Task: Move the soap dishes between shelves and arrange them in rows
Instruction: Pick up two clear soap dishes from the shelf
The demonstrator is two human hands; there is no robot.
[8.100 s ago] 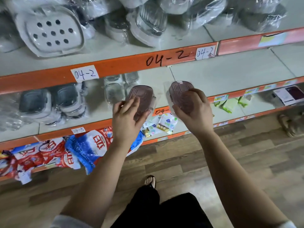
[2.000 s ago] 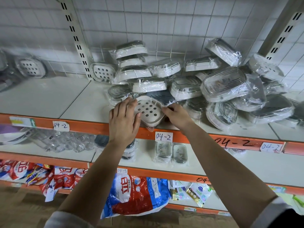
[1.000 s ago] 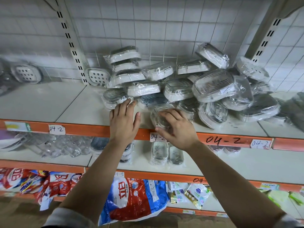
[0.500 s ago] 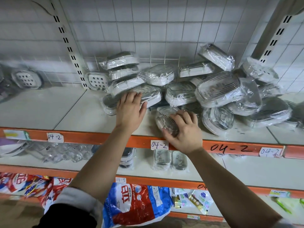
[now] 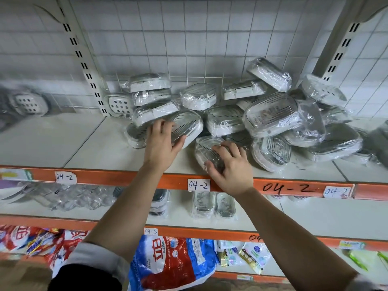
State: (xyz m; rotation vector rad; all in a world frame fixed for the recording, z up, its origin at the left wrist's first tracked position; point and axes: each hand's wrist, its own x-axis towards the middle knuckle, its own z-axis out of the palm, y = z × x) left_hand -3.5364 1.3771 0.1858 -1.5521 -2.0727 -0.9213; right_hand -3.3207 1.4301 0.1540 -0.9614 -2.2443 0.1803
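Plastic-wrapped heap [image 5: 270, 114]: soap dishes piled loose on the top shelf [image 5: 100, 148], right of centre; I see no rows there.
Right hand [image 5: 231, 164]: curled over a clear dish [image 5: 203, 150] at the heap's front edge, thumb at its near end; gripping it.
Clear dish axis: roughly front to back, far end angled left; tipped up, ribbed face leftward.
Left hand [image 5: 161, 143]: fingers across a ribbed dish [image 5: 189, 124], thumb hooked on its near edge; holding it, I judge.
Ribbed dish axis: slanted, low end toward me, far end tucked under the stack [image 5: 151, 95].
Nearer hand: each dish sits under its own hand; the two lie just apart.
Lower shelf [image 5: 315, 213]: straight below; two dishes [image 5: 214, 204] side by side, axes front to back.
Next, my guess: draw both toward me, then down; the stack may slide.
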